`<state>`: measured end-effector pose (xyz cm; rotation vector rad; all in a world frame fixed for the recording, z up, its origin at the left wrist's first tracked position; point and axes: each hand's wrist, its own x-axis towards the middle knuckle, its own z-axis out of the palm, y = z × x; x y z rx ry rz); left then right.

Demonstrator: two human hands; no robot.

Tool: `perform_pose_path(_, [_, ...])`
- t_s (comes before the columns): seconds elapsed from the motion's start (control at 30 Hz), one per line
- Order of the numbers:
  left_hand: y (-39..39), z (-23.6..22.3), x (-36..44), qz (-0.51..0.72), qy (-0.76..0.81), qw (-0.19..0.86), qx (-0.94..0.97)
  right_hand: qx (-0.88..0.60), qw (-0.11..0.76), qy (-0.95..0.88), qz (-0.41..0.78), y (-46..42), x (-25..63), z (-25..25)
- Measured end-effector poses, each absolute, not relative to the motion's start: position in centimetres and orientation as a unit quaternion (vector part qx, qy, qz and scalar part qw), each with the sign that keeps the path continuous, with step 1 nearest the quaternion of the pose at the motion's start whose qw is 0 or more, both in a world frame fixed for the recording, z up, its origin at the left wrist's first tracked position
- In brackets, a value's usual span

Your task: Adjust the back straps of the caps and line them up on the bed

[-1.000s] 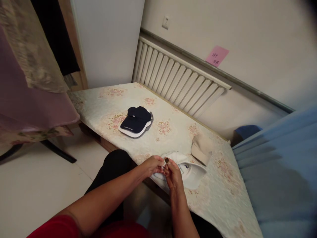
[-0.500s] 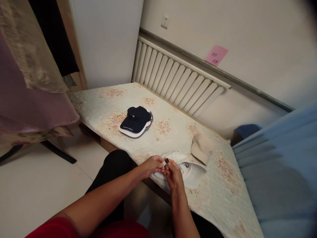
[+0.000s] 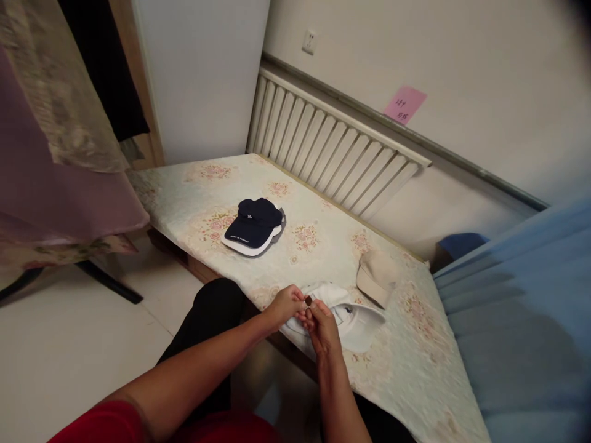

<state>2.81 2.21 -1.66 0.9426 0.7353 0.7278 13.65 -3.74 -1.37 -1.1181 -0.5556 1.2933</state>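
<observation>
Two hands [image 3: 282, 306] [image 3: 325, 329] pinch a tab [image 3: 308, 301] (small, brown).

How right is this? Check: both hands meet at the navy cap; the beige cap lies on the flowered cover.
Wrong cap: in the head view, left hand and right hand meet at a white cap, not the navy cap. The beige cap lies on the flowered cover.

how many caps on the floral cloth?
4 clear: navy cap; white-brimmed cap beneath it; beige cap, right; white cap, front. Grey edge under the first two may be a fifth; others may be hidden.
</observation>
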Motion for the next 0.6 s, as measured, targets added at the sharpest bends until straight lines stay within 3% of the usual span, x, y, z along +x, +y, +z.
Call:
perform_pose_path(0.23, [2.6, -2.5, 2.5, 0.362, 0.347, 0.668, 0.550, -0.519, 0.611, -0.253, 0.542, -3.6, 13.8, -1.3])
perform_pose_path(0.43, [2.2, -2.1, 3.3, 0.359, 0.358, 0.660, 0.555, -0.579, 0.607, -0.252, 0.483, -3.3, 13.7, -1.1])
perform_pose_path(0.6, [2.5, -2.0, 3.9, 0.368, 0.379, 0.599, 0.601, -0.644, 0.562, -0.288, 0.432, -3.7, 14.2, -0.2])
